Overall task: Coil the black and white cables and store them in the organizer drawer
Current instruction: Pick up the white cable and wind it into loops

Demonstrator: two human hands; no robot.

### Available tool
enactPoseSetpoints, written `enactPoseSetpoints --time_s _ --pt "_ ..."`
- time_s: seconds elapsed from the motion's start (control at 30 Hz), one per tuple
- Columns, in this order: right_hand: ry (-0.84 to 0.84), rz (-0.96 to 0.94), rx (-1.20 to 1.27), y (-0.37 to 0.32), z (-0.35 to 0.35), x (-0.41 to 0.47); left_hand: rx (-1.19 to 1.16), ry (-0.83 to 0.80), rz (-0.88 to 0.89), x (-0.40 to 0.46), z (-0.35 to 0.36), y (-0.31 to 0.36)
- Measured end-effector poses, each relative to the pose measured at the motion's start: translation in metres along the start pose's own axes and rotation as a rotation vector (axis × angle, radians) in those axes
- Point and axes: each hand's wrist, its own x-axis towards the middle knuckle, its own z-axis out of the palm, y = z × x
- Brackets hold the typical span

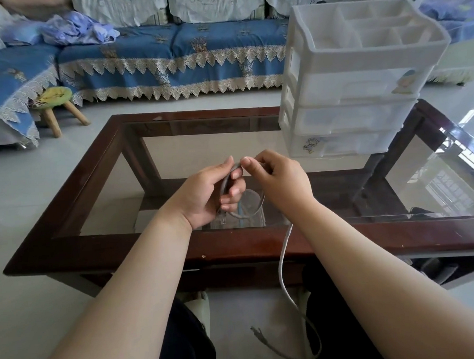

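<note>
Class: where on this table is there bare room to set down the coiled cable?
Bare glass spans the table left of the hands, up to the wooden frame. The far right corner is taken by the drawer organizer.

bench (74, 188) glass left and middle: open | far right corner: white organizer (357, 85) stands there (three drawers, all pushed in) blocks that side | near edge: white cable (282, 262) hangs over the wooden rim down toward the floor (23, 314)
</note>
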Motion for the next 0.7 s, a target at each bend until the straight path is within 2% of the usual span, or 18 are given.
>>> enactPoseSetpoints --time_s 0.17,0.3,0.43,0.53,0.7 --pt "-0.026 0.000 0.051 0.005 -0.002 0.003 0.059 0.005 0.046 -0.002 0.006 -0.002" --pt "-0.013 0.007 0.153 0.011 0.001 0.005 -0.168 -0.082 -0.037 -0.004 0.008 -0.001" --pt "-0.052 0.013 0.189 0.011 0.001 0.006 -0.253 -0.065 -0.031 -0.003 0.008 -0.001" --pt "-0.144 0.016 0.193 0.012 0.003 0.007 -0.311 0.010 0.024 -0.002 0.007 0.003" --pt "-0.289 0.058 -0.004 0.016 0.008 0.007 -0.579 0.244 0.169 0.001 -0.002 0.008"
